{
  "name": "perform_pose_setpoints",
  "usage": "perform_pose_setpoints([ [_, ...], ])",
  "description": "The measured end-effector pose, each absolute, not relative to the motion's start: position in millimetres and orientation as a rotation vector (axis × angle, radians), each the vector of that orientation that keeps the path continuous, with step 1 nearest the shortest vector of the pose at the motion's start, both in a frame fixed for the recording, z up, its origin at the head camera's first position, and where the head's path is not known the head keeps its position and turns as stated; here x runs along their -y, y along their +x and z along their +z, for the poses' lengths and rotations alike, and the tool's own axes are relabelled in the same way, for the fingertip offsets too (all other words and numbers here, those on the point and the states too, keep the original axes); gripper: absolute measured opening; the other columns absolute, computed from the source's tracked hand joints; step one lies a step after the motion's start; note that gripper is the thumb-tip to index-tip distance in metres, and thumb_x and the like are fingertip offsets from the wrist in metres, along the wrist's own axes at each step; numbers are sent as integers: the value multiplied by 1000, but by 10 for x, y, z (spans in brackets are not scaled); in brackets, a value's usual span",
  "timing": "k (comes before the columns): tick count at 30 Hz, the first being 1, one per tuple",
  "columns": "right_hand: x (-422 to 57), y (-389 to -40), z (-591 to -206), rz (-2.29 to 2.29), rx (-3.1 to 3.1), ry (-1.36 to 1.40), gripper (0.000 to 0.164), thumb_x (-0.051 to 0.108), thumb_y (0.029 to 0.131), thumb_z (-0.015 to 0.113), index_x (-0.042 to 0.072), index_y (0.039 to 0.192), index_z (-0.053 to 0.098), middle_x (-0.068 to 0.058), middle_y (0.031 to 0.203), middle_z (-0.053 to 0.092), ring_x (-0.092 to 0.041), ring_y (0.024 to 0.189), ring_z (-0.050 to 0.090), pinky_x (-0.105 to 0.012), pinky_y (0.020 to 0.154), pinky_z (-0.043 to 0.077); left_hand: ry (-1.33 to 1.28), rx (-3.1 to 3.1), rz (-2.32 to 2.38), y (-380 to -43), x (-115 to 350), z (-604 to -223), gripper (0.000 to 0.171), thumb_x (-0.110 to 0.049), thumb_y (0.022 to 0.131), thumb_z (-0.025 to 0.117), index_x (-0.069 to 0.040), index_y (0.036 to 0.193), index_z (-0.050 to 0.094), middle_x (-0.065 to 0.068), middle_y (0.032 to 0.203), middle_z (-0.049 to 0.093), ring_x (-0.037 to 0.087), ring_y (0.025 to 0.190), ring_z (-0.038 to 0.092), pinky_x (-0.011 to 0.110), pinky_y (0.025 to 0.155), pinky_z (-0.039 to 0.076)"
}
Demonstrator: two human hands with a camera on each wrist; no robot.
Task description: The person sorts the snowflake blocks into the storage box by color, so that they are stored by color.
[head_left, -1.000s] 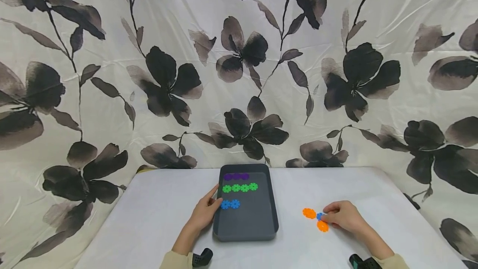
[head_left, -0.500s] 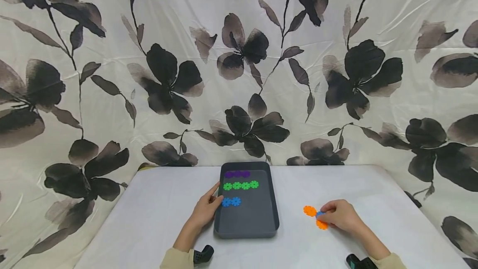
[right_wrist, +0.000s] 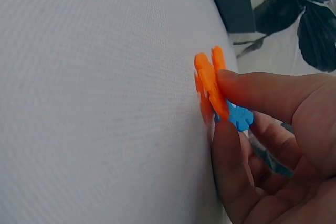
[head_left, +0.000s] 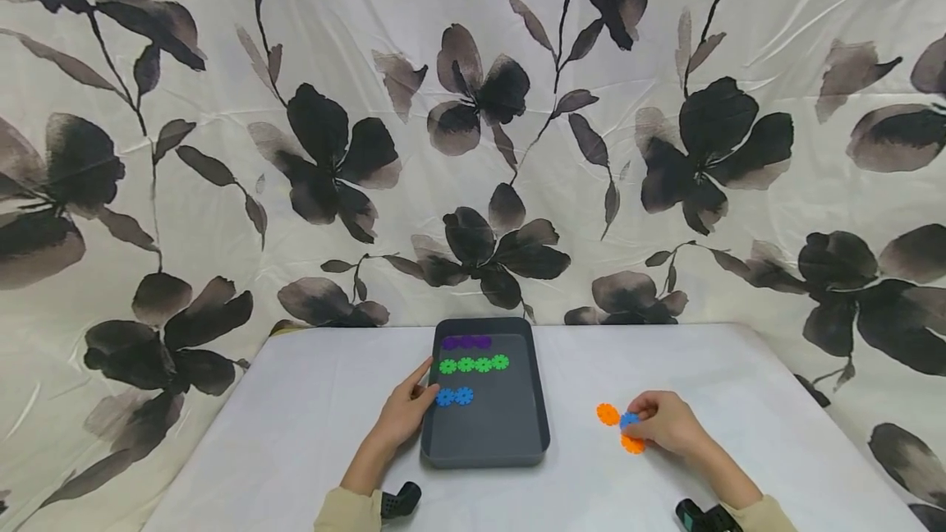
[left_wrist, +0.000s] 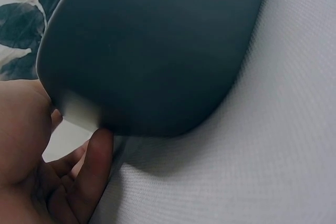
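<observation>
A dark grey tray (head_left: 510, 425) lies on the table, and my left hand (head_left: 402, 415) grips its left rim, thumb over the edge. In the left wrist view the tray's outer wall (left_wrist: 152, 51) fills much of the picture, with the left hand (left_wrist: 79, 177) at its lower edge. To the right of the tray, my right hand (head_left: 668, 423) pinches a blue flower-shaped disc (head_left: 629, 420) between thumb and fingers. Two orange flower-shaped discs sit close by: one (head_left: 608, 415) to its left, the other (head_left: 632, 444) below it, partly covered by the fingers.
Inside the tray, three purple discs (head_left: 466, 342) form the back row. Several green discs (head_left: 484, 364) line up in front of them, then two blue discs (head_left: 463, 396). The white table (head_left: 332, 368) ends at a flower-printed cloth (head_left: 414, 171) behind.
The right hand has shifted slightly left, and the blue disc shows more fully between its fingers, turned up. The left hand keeps its grip on the tray.
</observation>
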State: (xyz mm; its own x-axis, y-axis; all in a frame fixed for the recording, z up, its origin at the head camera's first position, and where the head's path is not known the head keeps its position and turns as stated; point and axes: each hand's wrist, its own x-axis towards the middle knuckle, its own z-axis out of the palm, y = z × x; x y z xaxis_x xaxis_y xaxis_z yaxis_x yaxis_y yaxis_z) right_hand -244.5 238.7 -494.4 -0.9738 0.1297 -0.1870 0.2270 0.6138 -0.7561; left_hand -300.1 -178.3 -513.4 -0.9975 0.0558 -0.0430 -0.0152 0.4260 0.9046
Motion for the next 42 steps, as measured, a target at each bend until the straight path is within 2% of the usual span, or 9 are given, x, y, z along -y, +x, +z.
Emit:
perform_pose_setpoints([
  [6,-2415,-2475,-4939,-1426,-2714,298,14,4,84,73,0,96,67,-7,75,58,-19,60,55,-29,56,51,24,-2605,1635,-2987,1781,-5127,55,-25,99,57,-24,151,39,7,85,48,21,69,46,34,60,41],
  [12,-2378,-2527,-4832,-1584,-2663,240,17,6,90,68,-3,105,67,-10,77,60,-22,64,60,-29,61,54,37,-2597,1653,-2995,1791,-5134,55,-26,99,58,-25,151,39,7,86,49,19,66,47,33,58,42],
  [21,-2130,-2610,-4724,-1723,-2559,178,19,7,93,64,-3,108,68,-10,88,65,-23,72,62,-30,68,55,50,-2594,1647,-3028,1798,-5155,55,-25,99,58,-25,151,39,7,85,50,18,63,46,32,56,41],
  [33,-1693,-2774,-4592,-1854,-2427,62,16,7,92,67,-1,105,71,-12,89,65,-22,69,63,-31,68,55,29,-2599,1651,-3020,1798,-5156,54,-25,99,58,-23,150,39,6,83,50,18,63,46,31,56,40],
  [42,-1446,-2857,-4553,-1873,-2364,-98,19,6,92,66,-4,107,70,-12,87,66,-19,68,63,-31,68,55,52,-2587,1665,-3009,1788,-5136,55,-25,99,57,-22,151,39,7,85,50,18,63,46,31,56,41],
])
